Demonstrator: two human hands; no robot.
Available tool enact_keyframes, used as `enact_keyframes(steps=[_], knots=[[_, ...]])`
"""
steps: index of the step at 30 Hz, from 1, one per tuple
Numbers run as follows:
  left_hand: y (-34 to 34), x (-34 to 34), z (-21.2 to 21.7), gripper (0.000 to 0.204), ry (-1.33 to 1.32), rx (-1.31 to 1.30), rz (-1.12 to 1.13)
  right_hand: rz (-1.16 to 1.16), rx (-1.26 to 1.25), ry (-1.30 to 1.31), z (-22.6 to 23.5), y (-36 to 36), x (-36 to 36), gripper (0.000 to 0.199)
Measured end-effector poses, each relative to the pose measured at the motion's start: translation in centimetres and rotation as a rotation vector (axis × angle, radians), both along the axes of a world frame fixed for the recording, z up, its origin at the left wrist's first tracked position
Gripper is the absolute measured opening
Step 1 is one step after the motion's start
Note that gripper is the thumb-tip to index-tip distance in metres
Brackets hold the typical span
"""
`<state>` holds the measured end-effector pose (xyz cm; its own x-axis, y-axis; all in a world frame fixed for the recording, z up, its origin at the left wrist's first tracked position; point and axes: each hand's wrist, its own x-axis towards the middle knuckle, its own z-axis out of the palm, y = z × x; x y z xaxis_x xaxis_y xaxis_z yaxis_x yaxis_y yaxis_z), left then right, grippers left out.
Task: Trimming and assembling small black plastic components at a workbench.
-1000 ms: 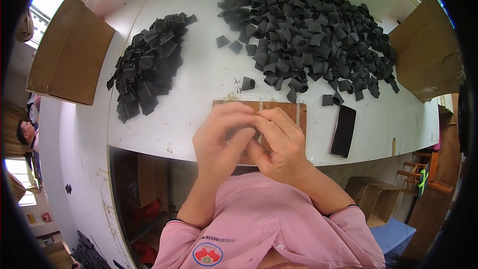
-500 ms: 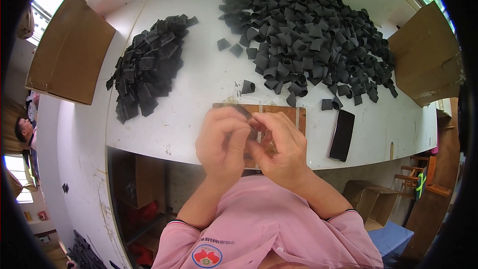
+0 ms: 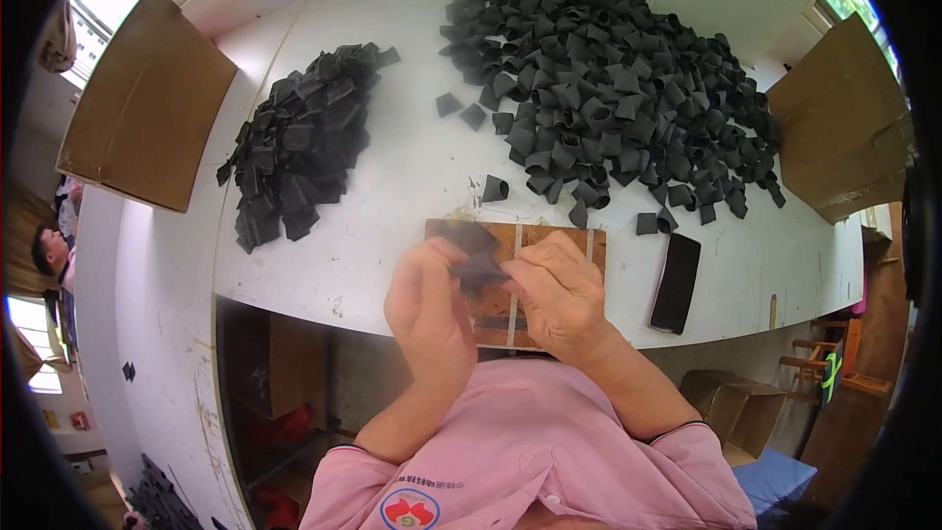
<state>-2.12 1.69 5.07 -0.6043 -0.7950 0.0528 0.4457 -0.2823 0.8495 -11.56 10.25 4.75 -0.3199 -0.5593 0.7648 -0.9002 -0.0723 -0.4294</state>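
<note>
My left hand [image 3: 429, 296] and my right hand [image 3: 559, 290] meet above a brown wooden board [image 3: 515, 319] with pale strips. Between them they pinch a small black fabric sleeve [image 3: 481, 270], slightly blurred, with the fingers of each hand closed on one end. Another dark piece [image 3: 466, 234] shows just above it; whether my left hand touches it I cannot tell. Beyond the board a single tube-shaped black sleeve [image 3: 495, 188] lies on the white table. My thumbs partly hide the held sleeve.
A large heap of open black sleeves [image 3: 608, 88] spreads at the far right, a smaller heap of flatter black pieces [image 3: 304, 142] at left. A black phone [image 3: 675, 285] lies right of the board. Cardboard boxes [image 3: 147, 103] flank the table. A person [image 3: 54, 253] appears at far left.
My hands have drawn slightly apart and turned, so the black sleeve between them now shows. The whole view has shifted a little, with the table lower in it.
</note>
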Motion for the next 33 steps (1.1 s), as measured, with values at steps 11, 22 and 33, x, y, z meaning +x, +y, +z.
enact_keyframes(steps=[11,22,33], knots=[[0.1,-0.2,-0.4,0.013,-0.099,-0.195,-0.039,-0.033,0.069,-0.259,0.8,1.5,0.5,0.022],[0.1,0.5,-1.6,0.016,-0.116,-0.297,0.025,0.202,0.153,-0.195,-0.5,0.2,-1.1,0.022],[-1.9,0.7,-0.4,0.012,-0.172,-0.587,-0.154,0.061,0.182,-0.123,0.1,1.3,-0.7,0.022]])
